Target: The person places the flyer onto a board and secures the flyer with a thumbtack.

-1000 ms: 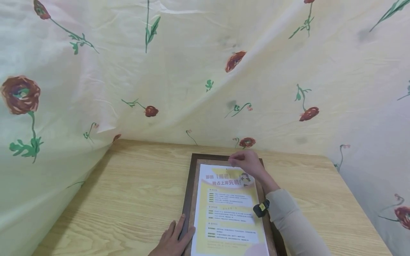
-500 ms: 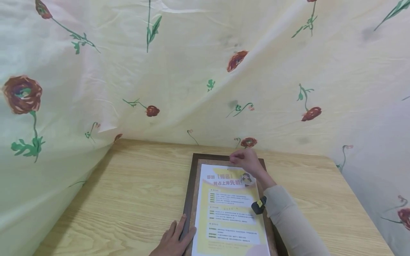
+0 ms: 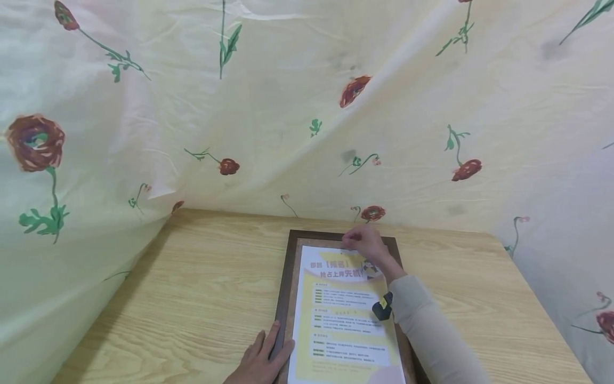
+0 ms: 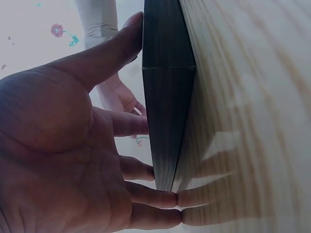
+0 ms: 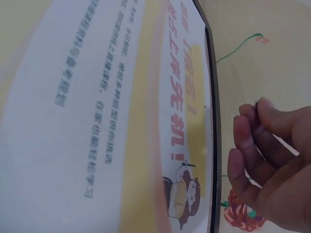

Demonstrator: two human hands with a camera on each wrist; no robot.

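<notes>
A cork board (image 3: 298,243) with a dark brown frame (image 3: 286,277) lies on the table, bearing a yellow and white poster (image 3: 345,320). Against the frame's left side rests my left hand (image 3: 261,354), its thumb over the edge. In the left wrist view, straight, spread fingers (image 4: 138,167) touch the frame's dark side and the tabletop. My right hand (image 3: 366,242) is over the board's far edge. The right wrist view has its thumb and index finger pinching a tiny shiny thing (image 5: 256,103), mostly hidden. A small dark pin-like speck (image 5: 205,107) marks the poster's top edge.
The wood-grain table (image 3: 216,277) extends to both sides of the board. Cream flowered cloth (image 3: 268,106) hangs behind the table and along its sides. A black wrist camera (image 3: 382,306) sits on my right wrist, above the poster.
My right hand has shifted slightly left along the board's top edge, and its forearm has swung a little left. The left hand and the board keep their places.
</notes>
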